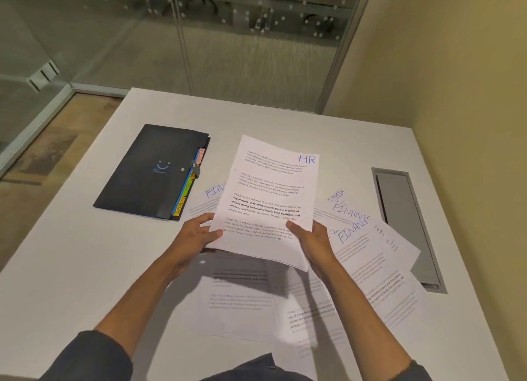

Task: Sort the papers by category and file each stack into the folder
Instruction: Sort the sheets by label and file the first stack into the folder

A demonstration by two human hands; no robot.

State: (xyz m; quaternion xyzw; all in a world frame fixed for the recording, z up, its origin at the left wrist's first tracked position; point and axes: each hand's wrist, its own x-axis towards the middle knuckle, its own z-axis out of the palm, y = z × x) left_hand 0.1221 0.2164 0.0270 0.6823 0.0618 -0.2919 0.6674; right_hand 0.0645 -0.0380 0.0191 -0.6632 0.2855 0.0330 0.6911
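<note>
- The left hand (pixel 196 235) grips the lower left edge of a small stack of white printed sheets (pixel 268 198), thumb on top of the page and fingers curled beneath.
- The right hand (pixel 312 242) grips the same stack at its lower right edge, thumb pressed on the printed face.
- The held stack is lifted above the white table (pixel 71 266) and tilted towards the camera; "HR" is handwritten in blue at the top right corner of its front sheet.
- More loose white printed papers (pixel 368 266) lie spread on the table under and around the hands, overlapping one another.
- Blue handwritten headings show on several of them: "FINANCE" twice to the right of the stack, part of "ADMIN" above those, and a cut-off "FIN" to the left.
- A closed dark navy expanding folder (pixel 148 175) with a small blue smile mark lies flat on the table, left of the held stack and apart from it.
- Coloured index tabs (pixel 185 192) stick out along the folder's right edge.
- A grey rectangular cable hatch (pixel 407 226) is set into the table at the right, just beside the spread papers.
- Dark sleeves (pixel 94 358) cover both forearms near the bottom edge.
</note>
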